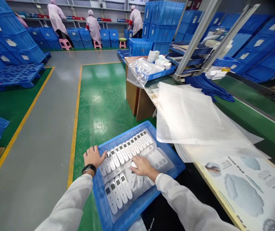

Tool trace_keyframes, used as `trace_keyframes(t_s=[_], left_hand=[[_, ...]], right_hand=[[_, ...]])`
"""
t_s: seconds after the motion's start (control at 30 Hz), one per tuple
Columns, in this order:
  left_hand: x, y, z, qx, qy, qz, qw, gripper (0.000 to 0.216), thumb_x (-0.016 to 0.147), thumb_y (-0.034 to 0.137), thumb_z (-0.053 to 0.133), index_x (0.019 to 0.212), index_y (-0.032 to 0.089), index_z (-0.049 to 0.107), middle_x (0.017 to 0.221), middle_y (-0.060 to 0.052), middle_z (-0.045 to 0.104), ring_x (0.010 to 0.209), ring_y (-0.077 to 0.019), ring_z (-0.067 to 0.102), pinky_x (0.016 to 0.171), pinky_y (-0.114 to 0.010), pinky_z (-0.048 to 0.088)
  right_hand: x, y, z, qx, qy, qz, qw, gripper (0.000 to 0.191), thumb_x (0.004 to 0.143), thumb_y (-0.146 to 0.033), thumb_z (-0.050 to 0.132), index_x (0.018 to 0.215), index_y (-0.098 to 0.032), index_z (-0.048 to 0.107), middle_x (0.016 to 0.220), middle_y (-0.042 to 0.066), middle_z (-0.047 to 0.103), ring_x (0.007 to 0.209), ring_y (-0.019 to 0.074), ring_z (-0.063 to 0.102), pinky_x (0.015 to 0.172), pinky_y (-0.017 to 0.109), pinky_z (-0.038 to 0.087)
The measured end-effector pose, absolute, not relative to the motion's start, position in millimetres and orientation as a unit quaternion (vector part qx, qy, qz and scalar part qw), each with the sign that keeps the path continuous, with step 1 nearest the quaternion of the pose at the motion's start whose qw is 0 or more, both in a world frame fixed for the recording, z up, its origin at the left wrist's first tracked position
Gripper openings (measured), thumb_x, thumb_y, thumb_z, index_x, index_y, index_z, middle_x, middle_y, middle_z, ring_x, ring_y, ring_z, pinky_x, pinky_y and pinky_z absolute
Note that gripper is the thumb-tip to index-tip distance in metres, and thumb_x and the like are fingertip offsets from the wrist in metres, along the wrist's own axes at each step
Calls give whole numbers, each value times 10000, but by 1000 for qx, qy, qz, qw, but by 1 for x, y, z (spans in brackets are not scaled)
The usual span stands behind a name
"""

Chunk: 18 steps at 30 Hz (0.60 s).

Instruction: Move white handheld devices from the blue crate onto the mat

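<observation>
A blue plastic crate (pixel 125 136) holds white handheld devices with small dark screens, set in two rows over translucent foam sheeting. The back row (pixel 123 152) runs nearly the crate's full width; a shorter front row (pixel 118 192) stands at the near left. My left hand (pixel 93 158) grips the crate's left rim, its thumb reaching inward over the back row. Over the middle of the crate, my right hand (pixel 142 165) is closed around a white handheld device (pixel 133 164), mostly hidden by the fingers. Just below it, one device (pixel 132 180) leans at an angle.
White foam sheets (pixel 187 115) overhang the workbench on the right, beside a printed box panel (pixel 248 189). Farther back are a shallow blue tray (pixel 161 73) with clear plastic bags and stacked blue crates (pixel 161 25). Several people in pink coats work by the far shelves.
</observation>
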<state>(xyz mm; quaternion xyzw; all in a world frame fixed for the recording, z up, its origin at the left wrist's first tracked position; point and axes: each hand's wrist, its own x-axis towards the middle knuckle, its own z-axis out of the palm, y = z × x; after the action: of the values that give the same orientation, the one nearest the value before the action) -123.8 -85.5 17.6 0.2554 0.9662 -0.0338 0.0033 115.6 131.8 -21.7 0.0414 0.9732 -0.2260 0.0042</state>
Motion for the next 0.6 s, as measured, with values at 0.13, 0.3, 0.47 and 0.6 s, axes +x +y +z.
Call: trace_keyframes(t_s=[0.13, 0.3, 0.47, 0.6], left_hand=[[-116, -84, 15, 303, 951, -16, -51, 716, 920, 573, 433, 1414, 58, 496, 1484, -264, 465, 1371, -373, 408, 1135, -497, 293], [-48, -73, -1, 373, 926, 23, -51, 531, 956, 543, 415, 1215, 172, 693, 1577, -203, 386, 1428, -375, 371, 1141, -483, 321], [22, -72, -33, 285, 948, 3, 138, 600, 951, 621, 338, 1229, 215, 683, 1295, -184, 596, 1217, -365, 562, 1013, -508, 442], [41, -81, -57, 179, 958, 13, 223, 758, 907, 761, 237, 1396, 293, 579, 1383, -190, 527, 1289, -416, 517, 987, -560, 455]], right_hand=[[129, 151, 35, 135, 948, -264, -117, 443, 1024, -531, 237, 1068, -175, 497, 945, 93, 598, 880, 238, 599, 786, 352, 451], [183, 145, 112, 189, 810, -402, -382, 433, 1022, -587, 310, 999, -205, 513, 826, 27, 530, 750, 198, 541, 700, 330, 414], [249, 132, 140, 203, 756, -436, -444, 514, 1013, -658, 312, 1010, -201, 548, 828, 33, 519, 723, 196, 516, 671, 342, 405], [283, 120, 123, 247, 735, -446, -448, 522, 1012, -664, 305, 1001, -202, 549, 819, 30, 510, 707, 190, 504, 654, 340, 395]])
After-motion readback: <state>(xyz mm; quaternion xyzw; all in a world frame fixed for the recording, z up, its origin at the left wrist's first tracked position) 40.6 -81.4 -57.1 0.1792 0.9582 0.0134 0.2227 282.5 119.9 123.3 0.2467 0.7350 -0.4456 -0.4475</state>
